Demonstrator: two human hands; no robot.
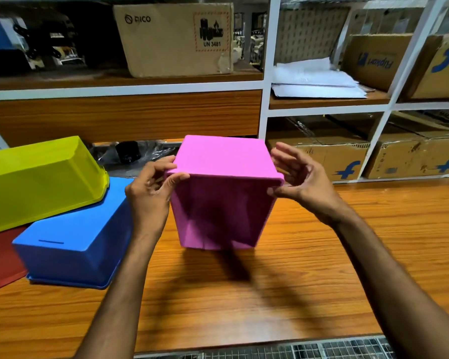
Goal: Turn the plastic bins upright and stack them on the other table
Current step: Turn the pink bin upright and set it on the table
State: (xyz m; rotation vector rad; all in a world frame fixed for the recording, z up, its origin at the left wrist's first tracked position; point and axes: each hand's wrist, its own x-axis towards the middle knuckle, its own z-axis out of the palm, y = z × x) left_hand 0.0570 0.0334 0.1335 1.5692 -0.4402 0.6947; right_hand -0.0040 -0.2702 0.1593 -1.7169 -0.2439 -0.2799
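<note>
- Pink bin (218, 161): held over the wooden table (322, 268), tipped on its side, rim toward the person.
- Left hand (151, 193): pinches the rim's left corner, thumb on top, fingers curled behind.
- Right hand (301, 182): released; thumb tip touches the right rim corner, fingers spread beside the wall.
- Yellow bin (42, 177): upside down, leaning on the blue bin (78, 244), which is also inverted.
- Red bin (0, 260): at the left edge, partly underneath.
- Shelves (266, 73) behind hold cardboard boxes (174, 40).
</note>
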